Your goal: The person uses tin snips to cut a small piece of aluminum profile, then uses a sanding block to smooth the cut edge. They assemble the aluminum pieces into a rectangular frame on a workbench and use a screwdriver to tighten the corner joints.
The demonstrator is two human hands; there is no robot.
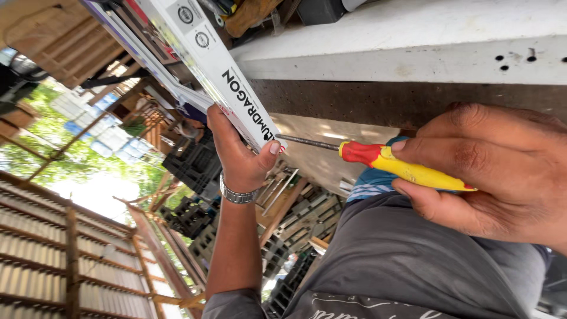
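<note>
Right at the middle of my view, the screwdriver (390, 164) lies nearly level, its red-and-yellow handle clamped in the fingers (413, 145) of my right hand (490, 171), which are closed around it with the thumb on top. Its thin metal shaft runs away from those fingers toward my left hand (239, 153), and the tip meets the end of the long white panel (207, 53) just beside my left thumb; I cannot tell whether the tip sits in a screw, since the contact spot is too small to read. My left hand is wrapped shut around that end of the panel, thumb (273, 146) pressed on its printed face, with a metal wristwatch (236, 196) on the wrist just below. The panel slants up and away from my left fingers toward the top edge of the view. Just above my right fingers runs the pale bench (413, 53), its edge marked with a few small holes and a dark underside. Below both hands I see my grey shirt (401, 260). Well apart from the left fingers stand stacked black crates (195, 168) and a wooden slatted structure (65, 260).
</note>
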